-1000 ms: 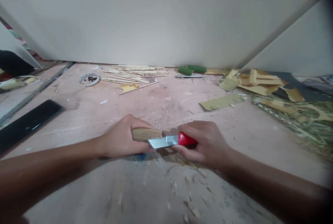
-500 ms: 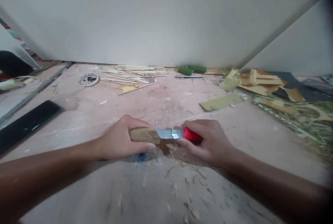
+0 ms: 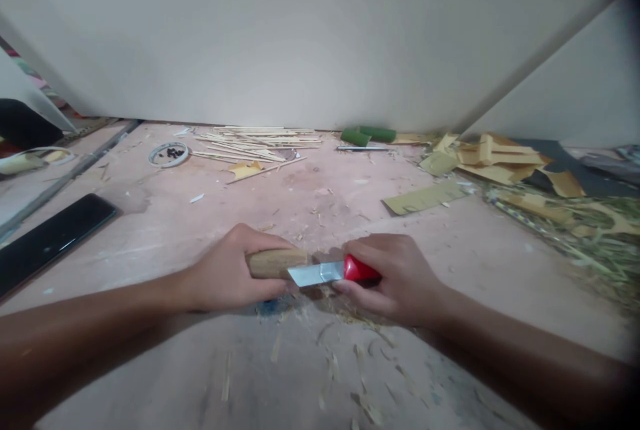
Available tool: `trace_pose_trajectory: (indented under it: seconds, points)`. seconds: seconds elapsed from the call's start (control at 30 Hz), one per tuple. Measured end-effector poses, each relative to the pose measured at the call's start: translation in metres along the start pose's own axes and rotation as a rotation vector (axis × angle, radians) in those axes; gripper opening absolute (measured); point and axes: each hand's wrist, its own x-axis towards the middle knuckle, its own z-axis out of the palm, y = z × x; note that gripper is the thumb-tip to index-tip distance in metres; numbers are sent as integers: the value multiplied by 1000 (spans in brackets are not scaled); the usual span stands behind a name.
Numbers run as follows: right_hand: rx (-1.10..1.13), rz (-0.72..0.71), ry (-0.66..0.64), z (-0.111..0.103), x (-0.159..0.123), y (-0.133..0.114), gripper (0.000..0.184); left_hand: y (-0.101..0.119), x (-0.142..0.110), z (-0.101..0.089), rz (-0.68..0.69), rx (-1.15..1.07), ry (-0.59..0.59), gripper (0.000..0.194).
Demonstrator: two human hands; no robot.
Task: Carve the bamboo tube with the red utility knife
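Note:
My left hand is closed around a short, brown, rounded piece of wood, its right end sticking out from the fingers. In my right hand is a utility knife, gripped by its red handle. The knife's silver blade points left and lies over the near side of the wood's right end, close to my left thumb. From this angle I cannot tell whether the edge touches the wood. Both hands are low over the work surface, where thin shavings lie scattered in front of me.
A black phone lies at the left. Farther back are a round lid with dark bits, thin sticks and green tube pieces. Cardboard scraps, a flat strip and a shavings heap are at the right.
The knife has moved left and slightly toward me, so its blade now overlaps the near side of the wood's end. My left hand has barely moved.

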Motion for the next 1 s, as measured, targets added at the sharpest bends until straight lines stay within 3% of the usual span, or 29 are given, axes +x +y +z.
trace_pose_trajectory:
  seconds: [0.27,0.6,1.0]
  points:
    - [-35,-19,-21,2,1,-2,34,-2,-1,7,109,96,12,30]
    - [-64,-11,-6,1,2,-5,37,1,-1,6,108,60,-13,26]
    - [-85,38,68,1,0,-5,33,-3,-4,6,162,171,151,20]
